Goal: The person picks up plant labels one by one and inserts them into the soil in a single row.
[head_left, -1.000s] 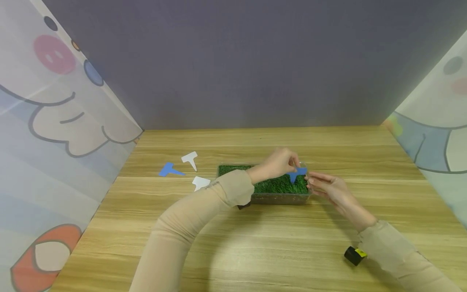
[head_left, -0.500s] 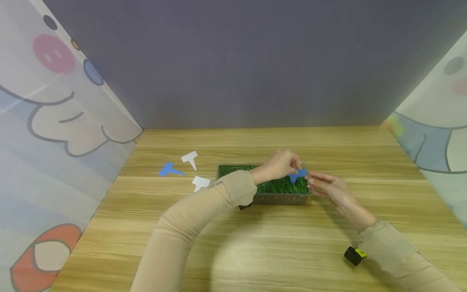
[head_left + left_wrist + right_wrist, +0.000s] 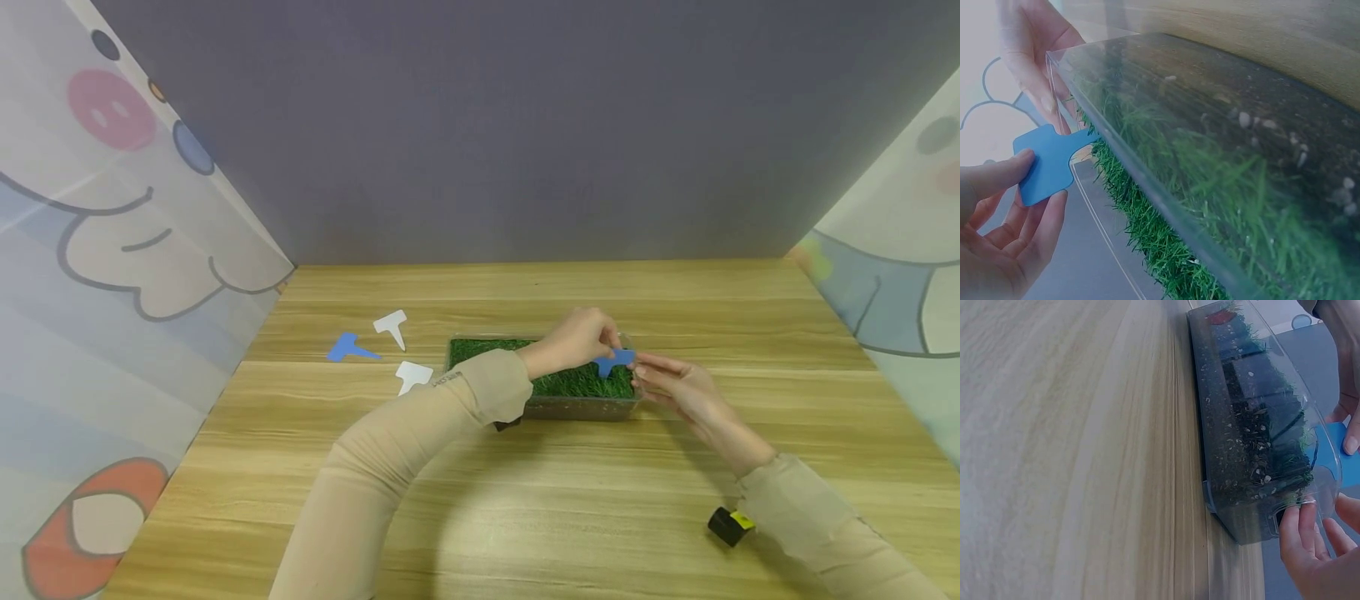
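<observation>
A clear plastic box (image 3: 577,409) holds dark soil with pale bits, topped by green artificial-looking grass (image 3: 573,383). Over its right end, my left hand (image 3: 573,338) pinches the wide head of a blue T-shaped plant label (image 3: 1046,165) between thumb and fingers. The label's narrow stem points down into the grass beside the end wall; its tip is hidden. My right hand (image 3: 688,398) grips the box's right end, with fingers against the outer wall and the thumb near the rim, as the right wrist view shows.
Left of the box lie another blue plant label (image 3: 349,348) and two white plant labels (image 3: 392,327), one partly covered by the left sleeve. A black object with a yellow patch (image 3: 729,526) sits by the right sleeve. A grey panel (image 3: 525,133) stands behind the wooden table (image 3: 600,517).
My left hand has moved slightly right and down with the blue plant label, which sits a little lower at the grass. My right hand stays on the box's end.
</observation>
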A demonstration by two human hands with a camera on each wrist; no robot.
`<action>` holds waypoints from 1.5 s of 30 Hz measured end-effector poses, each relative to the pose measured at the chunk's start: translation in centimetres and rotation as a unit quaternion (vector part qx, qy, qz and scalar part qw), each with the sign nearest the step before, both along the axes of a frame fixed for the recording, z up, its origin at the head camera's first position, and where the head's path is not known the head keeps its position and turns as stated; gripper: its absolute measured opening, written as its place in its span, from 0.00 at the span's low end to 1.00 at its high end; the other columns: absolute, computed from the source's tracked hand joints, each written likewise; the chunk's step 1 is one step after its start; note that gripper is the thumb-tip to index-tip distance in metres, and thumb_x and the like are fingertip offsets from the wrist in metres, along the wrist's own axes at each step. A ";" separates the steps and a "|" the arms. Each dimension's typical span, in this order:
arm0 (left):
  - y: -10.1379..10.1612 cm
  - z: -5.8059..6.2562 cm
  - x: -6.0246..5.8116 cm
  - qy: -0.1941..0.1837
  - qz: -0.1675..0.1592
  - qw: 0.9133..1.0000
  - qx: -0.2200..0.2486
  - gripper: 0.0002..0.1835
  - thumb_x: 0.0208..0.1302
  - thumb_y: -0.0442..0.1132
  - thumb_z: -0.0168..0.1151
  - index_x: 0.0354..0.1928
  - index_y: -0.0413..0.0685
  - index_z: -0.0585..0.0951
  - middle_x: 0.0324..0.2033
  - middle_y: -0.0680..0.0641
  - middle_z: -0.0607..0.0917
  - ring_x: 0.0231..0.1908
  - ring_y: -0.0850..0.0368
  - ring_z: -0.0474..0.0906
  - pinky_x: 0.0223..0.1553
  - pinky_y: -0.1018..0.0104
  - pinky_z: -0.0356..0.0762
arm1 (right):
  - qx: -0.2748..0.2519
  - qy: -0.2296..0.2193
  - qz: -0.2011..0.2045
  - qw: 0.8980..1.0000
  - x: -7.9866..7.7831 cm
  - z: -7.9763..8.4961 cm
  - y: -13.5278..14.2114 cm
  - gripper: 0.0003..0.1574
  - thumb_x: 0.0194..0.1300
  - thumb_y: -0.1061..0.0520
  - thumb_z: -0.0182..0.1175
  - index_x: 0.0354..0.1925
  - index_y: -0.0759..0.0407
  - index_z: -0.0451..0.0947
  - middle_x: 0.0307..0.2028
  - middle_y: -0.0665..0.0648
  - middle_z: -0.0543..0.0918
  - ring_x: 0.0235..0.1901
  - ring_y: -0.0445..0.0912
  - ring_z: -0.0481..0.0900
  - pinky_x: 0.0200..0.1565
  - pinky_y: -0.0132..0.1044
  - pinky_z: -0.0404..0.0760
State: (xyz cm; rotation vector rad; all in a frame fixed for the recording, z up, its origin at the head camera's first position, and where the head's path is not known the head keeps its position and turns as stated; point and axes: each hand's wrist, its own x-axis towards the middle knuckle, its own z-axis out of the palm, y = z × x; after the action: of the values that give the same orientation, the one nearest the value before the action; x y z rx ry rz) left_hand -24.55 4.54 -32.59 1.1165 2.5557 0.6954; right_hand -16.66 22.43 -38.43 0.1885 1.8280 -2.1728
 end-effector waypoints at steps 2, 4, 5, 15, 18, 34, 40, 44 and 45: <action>0.0 0.0 0.0 0.002 -0.001 1.000 -0.002 0.03 0.56 0.36 0.61 0.32 0.48 0.82 0.32 0.53 0.82 0.27 0.67 0.74 0.29 0.82 0.70 | -0.002 -0.003 -0.002 1.000 0.0 0.0 0.0 0.10 0.60 0.58 0.57 0.38 0.42 0.77 0.36 0.43 0.82 0.37 0.38 0.80 0.42 0.29 0.77; 0.0 0.1 0.0 0.003 -0.003 1.000 -0.004 0.04 0.56 0.37 0.61 0.33 0.48 0.82 0.32 0.53 0.81 0.27 0.67 0.74 0.29 0.82 0.69 | -0.003 -0.006 -0.004 1.000 0.0 0.1 0.0 0.10 0.59 0.58 0.57 0.38 0.42 0.78 0.36 0.42 0.81 0.37 0.38 0.80 0.42 0.29 0.77; 0.0 0.1 0.0 0.004 -0.004 1.000 -0.006 0.04 0.56 0.37 0.61 0.33 0.48 0.82 0.32 0.53 0.81 0.28 0.67 0.74 0.29 0.81 0.69 | -0.005 -0.006 -0.004 1.000 0.0 0.1 0.0 0.10 0.59 0.58 0.57 0.38 0.42 0.77 0.36 0.42 0.81 0.37 0.38 0.80 0.42 0.29 0.77; 0.1 0.2 -0.1 -0.013 0.000 1.000 -0.021 0.08 0.54 0.38 0.63 0.37 0.49 0.80 0.29 0.54 0.79 0.27 0.67 0.72 0.28 0.80 0.69 | -0.009 -0.004 -0.004 1.000 -0.1 -0.1 0.0 0.15 0.59 0.59 0.57 0.47 0.50 0.75 0.37 0.43 0.82 0.37 0.38 0.80 0.42 0.30 0.77; 0.0 0.5 -0.1 -0.027 0.005 0.999 -0.029 0.10 0.54 0.39 0.62 0.40 0.49 0.79 0.32 0.54 0.80 0.29 0.68 0.73 0.28 0.80 0.70 | -0.003 -0.006 -0.004 1.000 -0.1 0.0 0.0 0.25 0.59 0.58 0.57 0.56 0.59 0.68 0.37 0.43 0.81 0.37 0.38 0.79 0.43 0.30 0.77; -1.6 0.9 -0.6 -0.035 0.026 0.998 -0.053 0.17 0.57 0.45 0.60 0.48 0.49 0.77 0.45 0.51 0.79 0.44 0.60 0.74 0.41 0.71 0.73 | 0.000 -0.004 0.002 1.000 -0.2 -0.1 0.0 0.38 0.60 0.57 0.56 0.62 0.70 0.54 0.37 0.41 0.81 0.38 0.37 0.79 0.42 0.29 0.77; -2.6 1.3 -0.6 -0.032 0.029 0.997 -0.060 0.20 0.57 0.44 0.60 0.51 0.47 0.76 0.47 0.50 0.78 0.46 0.59 0.73 0.44 0.69 0.73 | 0.011 0.000 0.006 1.000 -0.1 -0.1 0.0 0.40 0.60 0.57 0.56 0.63 0.72 0.51 0.37 0.40 0.81 0.39 0.37 0.79 0.43 0.29 0.77; -3.4 1.6 -0.7 -0.035 0.040 0.997 -0.064 0.20 0.57 0.45 0.59 0.52 0.47 0.75 0.48 0.49 0.77 0.47 0.58 0.72 0.46 0.68 0.72 | 0.019 0.000 0.006 1.000 -0.1 -0.1 0.0 0.41 0.60 0.56 0.57 0.63 0.72 0.50 0.37 0.39 0.81 0.38 0.37 0.79 0.43 0.29 0.77; -3.6 1.7 -0.7 -0.036 0.042 0.996 -0.063 0.20 0.57 0.44 0.59 0.52 0.46 0.75 0.48 0.48 0.77 0.48 0.58 0.72 0.47 0.67 0.72 | 0.020 -0.001 0.006 1.000 -0.1 -0.1 0.0 0.41 0.60 0.56 0.57 0.63 0.72 0.50 0.37 0.39 0.81 0.38 0.37 0.79 0.43 0.29 0.77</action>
State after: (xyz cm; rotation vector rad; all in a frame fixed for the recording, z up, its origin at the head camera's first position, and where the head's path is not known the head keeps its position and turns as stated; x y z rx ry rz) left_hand -25.22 0.97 -30.93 0.9313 2.5593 0.5729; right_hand -16.75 22.45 -38.54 0.1874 1.8672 -2.1293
